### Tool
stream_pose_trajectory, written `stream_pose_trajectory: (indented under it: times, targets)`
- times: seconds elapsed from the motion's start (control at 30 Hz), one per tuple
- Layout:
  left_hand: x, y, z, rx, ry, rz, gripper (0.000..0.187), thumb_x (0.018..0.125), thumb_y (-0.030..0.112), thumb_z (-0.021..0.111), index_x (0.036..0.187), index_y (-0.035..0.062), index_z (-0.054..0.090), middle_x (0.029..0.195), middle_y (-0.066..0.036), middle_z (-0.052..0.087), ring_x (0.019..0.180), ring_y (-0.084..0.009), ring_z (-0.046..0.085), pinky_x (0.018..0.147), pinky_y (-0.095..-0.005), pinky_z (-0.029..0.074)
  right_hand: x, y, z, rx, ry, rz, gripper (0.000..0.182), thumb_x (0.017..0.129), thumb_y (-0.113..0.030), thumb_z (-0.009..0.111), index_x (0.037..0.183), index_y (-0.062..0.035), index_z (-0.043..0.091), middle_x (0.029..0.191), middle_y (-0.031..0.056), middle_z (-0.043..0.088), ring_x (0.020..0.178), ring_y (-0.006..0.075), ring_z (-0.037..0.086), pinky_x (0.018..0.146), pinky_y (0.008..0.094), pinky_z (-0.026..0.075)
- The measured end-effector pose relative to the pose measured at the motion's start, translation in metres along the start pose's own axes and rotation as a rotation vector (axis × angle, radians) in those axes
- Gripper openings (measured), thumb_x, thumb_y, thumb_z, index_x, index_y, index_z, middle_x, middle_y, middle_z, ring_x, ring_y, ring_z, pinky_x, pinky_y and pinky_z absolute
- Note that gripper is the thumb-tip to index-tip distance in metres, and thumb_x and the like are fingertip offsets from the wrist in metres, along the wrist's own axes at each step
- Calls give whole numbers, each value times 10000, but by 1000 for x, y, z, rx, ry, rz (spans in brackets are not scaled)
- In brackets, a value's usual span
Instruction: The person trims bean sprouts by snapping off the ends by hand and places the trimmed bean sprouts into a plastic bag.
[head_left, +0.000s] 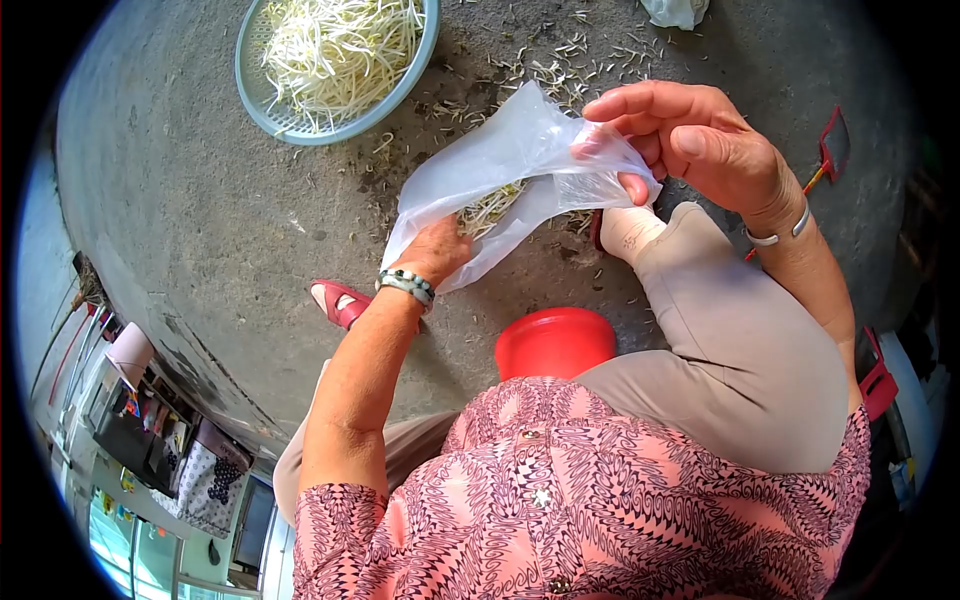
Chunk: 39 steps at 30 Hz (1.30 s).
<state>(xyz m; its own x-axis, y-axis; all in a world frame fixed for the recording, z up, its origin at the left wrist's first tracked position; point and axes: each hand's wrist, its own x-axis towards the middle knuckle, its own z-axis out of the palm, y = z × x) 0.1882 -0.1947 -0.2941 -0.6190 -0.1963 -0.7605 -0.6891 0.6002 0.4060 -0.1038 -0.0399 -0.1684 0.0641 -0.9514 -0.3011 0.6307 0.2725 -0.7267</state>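
Observation:
A thin white plastic bag [500,155] is stretched between my two hands above the floor, its mouth facing me. Inside it lie some bean sprouts [490,208]. My left hand [437,250] reaches into the left side of the bag, against the sprouts; its fingertips are hidden there. At the bag's right end, my right hand [690,140] holds the plastic with its lower fingers, while the thumb and index finger stand apart from it. A round light-blue basket [262,118] heaped with more bean sprouts [345,55] stands on the floor at the upper left.
Sprout scraps [560,80] litter the concrete floor [200,190]. A red plastic stool or bucket [555,342] is close in front of me. A red fly swatter [832,145] lies at the right, and another pale bag [676,10] at the top. Household items crowd the lower left.

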Motion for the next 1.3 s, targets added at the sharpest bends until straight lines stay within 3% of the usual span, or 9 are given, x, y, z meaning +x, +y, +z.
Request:
stream_pose_trajectory:
  times: [0.33,0.4,0.5,0.6,0.73,0.93,1.07,1.17,1.3]
  targets:
    - [-1,9,13,-11,38,-39,430,804,161,560,1197,4,484,1103,-254,563,1047,-405,539,902,-422,431,4,-1,4,-24,13,31,554,850,-300,583,1256,64,478,1126,178,587,768,123,586,716,243,500]
    - [12,-46,57,396,409,370,426,808,160,558,1200,9,491,1095,-246,570,1032,-397,549,911,-415,429,4,0,4,-17,11,32,551,852,-296,580,1257,64,477,1126,176,587,769,123,583,720,243,499]
    - [12,-75,69,271,391,502,419,840,152,556,1232,17,490,1070,-167,601,989,-291,583,899,-362,439,5,-1,4,-3,6,23,532,858,-275,568,1258,64,476,1125,172,586,771,123,577,727,246,498]
    - [-12,-34,26,-446,90,204,419,866,142,562,1260,26,480,1087,-95,602,979,-173,574,878,-306,440,6,-1,4,0,-3,17,519,864,-259,560,1260,64,473,1126,169,584,774,123,570,731,248,497]
    - [-6,-27,19,-431,-53,-120,482,833,206,610,1258,22,479,1124,-150,599,1001,-222,590,879,-326,447,7,-1,5,2,-7,19,524,865,-266,566,1261,64,473,1130,170,581,774,123,565,729,250,493]
    - [-2,4,17,-110,36,-124,552,762,314,670,1196,7,521,1083,-233,600,995,-382,583,868,-427,454,8,1,7,-56,50,50,605,829,-347,598,1259,61,475,1137,194,591,728,122,557,708,250,486]
    - [2,26,38,56,394,14,473,771,239,635,1170,12,523,1013,-243,609,955,-406,581,840,-467,454,9,0,5,-90,38,68,681,813,-403,618,1279,64,447,1167,223,577,721,123,557,713,259,487]
    - [7,61,22,-241,310,-111,489,762,199,631,1194,23,484,1017,-238,598,946,-405,575,806,-496,449,9,-2,4,8,2,-26,588,854,-310,570,1279,77,445,1157,177,574,793,147,589,747,269,495]
    - [33,80,10,-122,333,136,435,770,189,609,1154,20,497,1041,-237,582,973,-400,566,785,-474,464,10,-6,6,17,-29,-31,637,842,-359,585,1290,68,436,1173,181,571,819,161,606,783,276,497]
